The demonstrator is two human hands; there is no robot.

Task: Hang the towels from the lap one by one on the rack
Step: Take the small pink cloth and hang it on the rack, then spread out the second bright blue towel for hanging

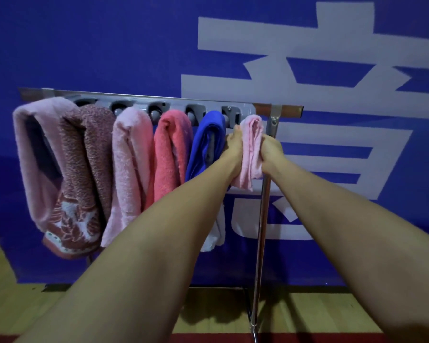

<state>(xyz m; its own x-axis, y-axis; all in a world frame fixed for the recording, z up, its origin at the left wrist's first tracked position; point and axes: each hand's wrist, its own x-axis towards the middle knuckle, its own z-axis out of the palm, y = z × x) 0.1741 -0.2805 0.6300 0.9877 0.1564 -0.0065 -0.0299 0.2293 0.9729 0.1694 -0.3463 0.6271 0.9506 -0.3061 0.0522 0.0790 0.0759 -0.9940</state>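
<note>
A grey rack (174, 102) with a row of pegs stands against a blue wall. Several towels hang from it: mauve (39, 154), brown patterned (82, 184), pale pink (131, 164), coral (170, 154) and blue (204, 144). At the rack's right end a small light pink towel (251, 149) drapes over the last peg. My left hand (233, 148) grips its left side and my right hand (270, 151) grips its right side. Both arms reach forward. My lap is out of view.
A metal upright pole (260, 231) of the rack runs down just right of the pink towel to a foot on the wooden floor (208, 308). The blue wall carries large white lettering (320, 100). A red strip (357, 339) edges the floor.
</note>
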